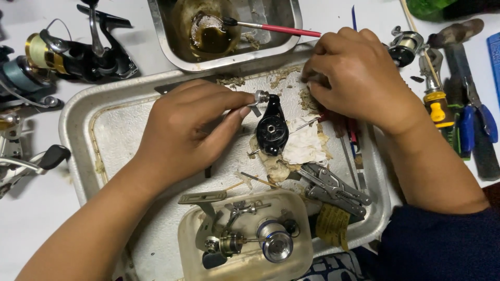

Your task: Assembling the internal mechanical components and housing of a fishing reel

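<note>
Over a large, scuffed metal tray (104, 135), the left hand (185, 130) pinches a small silver knurled knob (261, 96) between thumb and forefinger, the fingertips closed together on it. The knob sits at the top end of a black oval reel side plate (272, 127), which lies on a wad of stained white tissue (304, 143) near the tray's middle. The right hand (359, 75) is curled into a loose fist over dirty tissue scraps at the tray's far edge; its fingers are folded in, but what they grip, if anything, cannot be told. Just below the tissue lie grey locking pliers (333, 190). At the near edge of the tray stands a cloudy plastic tub (245, 239) holding a silver spool and other reel parts. Beyond the tray, a smaller steel pan (229, 54) holds dark oily liquid, with a red-handled brush (276, 28) resting across it. A black spinning reel (78, 49) with yellow line lies to the left on the white table, and blue-handled pliers (476, 122) lie to the right.
</note>
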